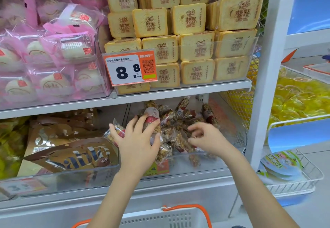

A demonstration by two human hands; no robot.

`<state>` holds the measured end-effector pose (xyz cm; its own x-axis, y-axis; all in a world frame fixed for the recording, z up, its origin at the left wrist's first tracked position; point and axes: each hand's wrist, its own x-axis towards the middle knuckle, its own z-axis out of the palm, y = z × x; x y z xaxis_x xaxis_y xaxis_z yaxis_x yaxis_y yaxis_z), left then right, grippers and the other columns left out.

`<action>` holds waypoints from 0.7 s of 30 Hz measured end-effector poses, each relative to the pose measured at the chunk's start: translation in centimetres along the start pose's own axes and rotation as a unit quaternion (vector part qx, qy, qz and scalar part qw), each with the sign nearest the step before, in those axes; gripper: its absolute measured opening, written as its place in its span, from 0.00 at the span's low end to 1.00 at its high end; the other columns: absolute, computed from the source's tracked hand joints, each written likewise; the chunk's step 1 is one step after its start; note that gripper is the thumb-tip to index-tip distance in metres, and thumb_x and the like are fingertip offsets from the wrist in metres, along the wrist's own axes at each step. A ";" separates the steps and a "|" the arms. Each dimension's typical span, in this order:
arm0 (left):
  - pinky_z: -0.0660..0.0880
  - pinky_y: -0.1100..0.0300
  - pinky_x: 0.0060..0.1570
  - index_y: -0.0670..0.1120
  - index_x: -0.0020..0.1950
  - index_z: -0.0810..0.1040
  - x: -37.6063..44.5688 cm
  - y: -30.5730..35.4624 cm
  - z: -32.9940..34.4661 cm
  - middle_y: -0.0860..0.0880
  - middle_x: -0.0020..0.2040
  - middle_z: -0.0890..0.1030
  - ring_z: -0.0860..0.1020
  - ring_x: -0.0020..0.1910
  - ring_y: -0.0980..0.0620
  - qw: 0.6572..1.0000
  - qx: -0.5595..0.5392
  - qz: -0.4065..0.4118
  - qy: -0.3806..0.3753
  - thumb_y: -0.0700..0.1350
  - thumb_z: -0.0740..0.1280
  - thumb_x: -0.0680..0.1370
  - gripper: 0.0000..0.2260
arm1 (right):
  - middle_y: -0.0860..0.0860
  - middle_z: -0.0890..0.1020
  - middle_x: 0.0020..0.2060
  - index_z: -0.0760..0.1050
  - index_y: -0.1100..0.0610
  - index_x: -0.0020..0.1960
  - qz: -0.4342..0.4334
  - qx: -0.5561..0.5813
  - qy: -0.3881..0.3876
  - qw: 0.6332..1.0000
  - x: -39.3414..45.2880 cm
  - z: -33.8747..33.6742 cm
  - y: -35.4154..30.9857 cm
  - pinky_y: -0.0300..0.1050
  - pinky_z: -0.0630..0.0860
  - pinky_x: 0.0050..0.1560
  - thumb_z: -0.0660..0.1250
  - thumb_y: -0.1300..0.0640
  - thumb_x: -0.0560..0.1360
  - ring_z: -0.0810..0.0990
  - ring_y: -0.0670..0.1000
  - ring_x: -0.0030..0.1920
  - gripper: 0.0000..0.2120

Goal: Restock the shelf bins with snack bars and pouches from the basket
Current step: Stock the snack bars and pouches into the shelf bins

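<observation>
Both hands are inside the clear bin (180, 163) at the right end of the lower shelf (160, 185). The left hand (139, 138) clasps several wrapped snack bars (151, 118) with fingers spread over them; the right hand (205, 138) has its fingers loosely curled over the loose bars (180, 142) piled in the bin, and whether it grips one cannot be told. The white basket (155, 218) with orange handles sits at the bottom edge, below the shelf front.

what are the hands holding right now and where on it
Left hand grips wrapped nut bars around their middles. Right hand is among the bars; any hold can't be told.
</observation>
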<state>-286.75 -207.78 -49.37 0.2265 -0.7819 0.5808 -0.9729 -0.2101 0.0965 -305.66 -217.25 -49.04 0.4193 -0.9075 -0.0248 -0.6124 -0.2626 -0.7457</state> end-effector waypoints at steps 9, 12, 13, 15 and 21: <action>0.47 0.32 0.68 0.58 0.63 0.76 -0.4 -0.4 -0.3 0.55 0.66 0.74 0.70 0.64 0.53 1.000 -0.005 0.027 0.000 0.64 0.54 0.75 0.23 | 0.47 0.79 0.46 0.76 0.52 0.53 -0.004 -0.030 -0.111 0.993 1.6 1.7 -0.6 0.41 0.74 0.48 0.74 0.52 0.70 0.76 0.45 0.44 0.14; 0.46 0.32 0.68 0.57 0.66 0.74 -0.4 -0.5 -0.4 0.57 0.66 0.74 0.72 0.62 0.55 0.999 -0.028 0.026 -0.009 0.66 0.47 0.77 0.27 | 0.41 0.77 0.38 0.74 0.50 0.49 -0.085 0.075 0.067 0.991 0.1 0.5 -2.2 0.36 0.72 0.40 0.68 0.49 0.74 0.74 0.40 0.38 0.07; 0.46 0.33 0.69 0.56 0.68 0.72 -0.4 -0.4 -0.4 0.58 0.66 0.74 0.73 0.61 0.54 0.999 -0.042 0.022 -0.007 0.67 0.45 0.77 0.28 | 0.41 0.77 0.36 0.75 0.52 0.47 -0.107 0.112 0.081 0.985 -0.3 0.2 -3.0 0.34 0.69 0.36 0.67 0.47 0.75 0.73 0.40 0.35 0.08; 0.42 0.35 0.70 0.54 0.74 0.64 -0.6 -0.5 -0.5 0.58 0.63 0.76 0.73 0.61 0.55 0.996 -0.083 0.012 0.001 0.67 0.43 0.77 0.31 | 0.45 0.78 0.31 0.77 0.56 0.42 -0.109 0.176 0.017 0.978 -1.0 0.4 -5.0 0.37 0.69 0.33 0.63 0.43 0.76 0.74 0.44 0.30 0.17; 0.42 0.32 0.69 0.64 0.75 0.44 -0.7 -1.1 -1.3 0.57 0.66 0.75 0.68 0.70 0.50 0.991 -0.100 0.081 -0.040 0.69 0.39 0.76 0.28 | 0.49 0.78 0.39 0.78 0.56 0.56 -0.106 0.105 0.147 0.978 -1.6 7.0 -7.4 0.43 0.68 0.45 0.52 0.47 0.82 0.76 0.51 0.47 0.19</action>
<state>-285.88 -206.23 -48.86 0.0621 -0.8415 0.5367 -0.9847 0.0362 0.1707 -297.16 -211.55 -48.15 0.2913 -0.9032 0.3152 -0.3678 -0.4099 -0.8347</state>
